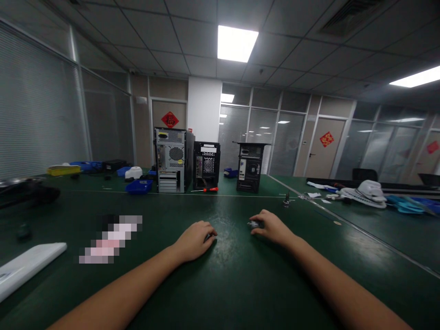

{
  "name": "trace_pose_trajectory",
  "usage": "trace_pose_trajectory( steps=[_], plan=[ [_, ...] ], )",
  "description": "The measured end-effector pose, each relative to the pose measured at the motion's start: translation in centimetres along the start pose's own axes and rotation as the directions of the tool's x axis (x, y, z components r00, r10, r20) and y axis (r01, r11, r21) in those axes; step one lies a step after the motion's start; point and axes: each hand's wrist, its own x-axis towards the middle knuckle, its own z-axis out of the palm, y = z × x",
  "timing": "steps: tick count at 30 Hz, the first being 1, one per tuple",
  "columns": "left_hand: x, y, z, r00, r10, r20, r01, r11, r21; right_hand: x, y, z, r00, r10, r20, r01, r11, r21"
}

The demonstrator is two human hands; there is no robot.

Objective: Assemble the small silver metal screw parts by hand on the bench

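Note:
My right hand (275, 228) is closed around a small dark-and-silver metal part (255, 224), pinched between thumb and fingers just above the green tabletop (230, 284). Across from it, my left hand (195, 240) has its fingers curled in with the thumb beneath them. A bit of something dark (208, 237) shows between that thumb and the fingers, too small to name. Bare tabletop lies between the two hands. Beyond my right hand stands a small upright metal piece (286, 200).
At the back stand three computer cases: a tall grey one (172, 160), a black one (207, 165) and another black one (250, 167). A red screwdriver (210, 189) lies before them. Blue tray (139, 186) and white panel (30, 266) are left; a white hat (367, 195) is right.

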Motion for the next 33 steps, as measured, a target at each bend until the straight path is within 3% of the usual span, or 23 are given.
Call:
trace_pose_trajectory(
  steps=[6,11,15,18,21,27,33],
  plan=[
    [-0.1,2.9,-0.3,0.999,0.031,0.024,-0.030,0.999,-0.027,0.1,-8.1,1.3,0.940,-0.334,0.075,0.336,0.942,-0.014],
    [-0.1,3.5,-0.2,0.995,0.092,0.031,-0.093,0.996,0.010,-0.3,-10.1,1.5,0.897,-0.435,0.077,0.437,0.900,-0.001],
    [0.0,2.9,0.1,0.996,0.087,0.015,-0.087,0.996,0.025,-0.3,-8.5,1.6,0.920,-0.390,0.035,0.390,0.921,0.011],
    [0.0,2.5,0.1,0.998,0.064,0.011,-0.065,0.998,0.023,-0.2,-7.5,1.9,0.964,-0.259,-0.052,0.264,0.955,0.134],
    [0.1,2.4,0.1,0.998,0.060,0.008,-0.060,0.998,0.006,-0.2,-8.0,2.2,0.979,-0.176,-0.106,0.199,0.942,0.272],
    [0.1,2.8,0.2,0.992,0.126,0.032,-0.125,0.992,-0.026,-0.5,-11.2,2.5,0.950,-0.311,0.001,0.283,0.866,0.413],
    [0.1,2.6,0.2,0.992,0.119,0.046,-0.115,0.990,-0.085,-0.8,-11.7,2.6,0.963,-0.269,0.021,0.231,0.864,0.447]
  ],
)
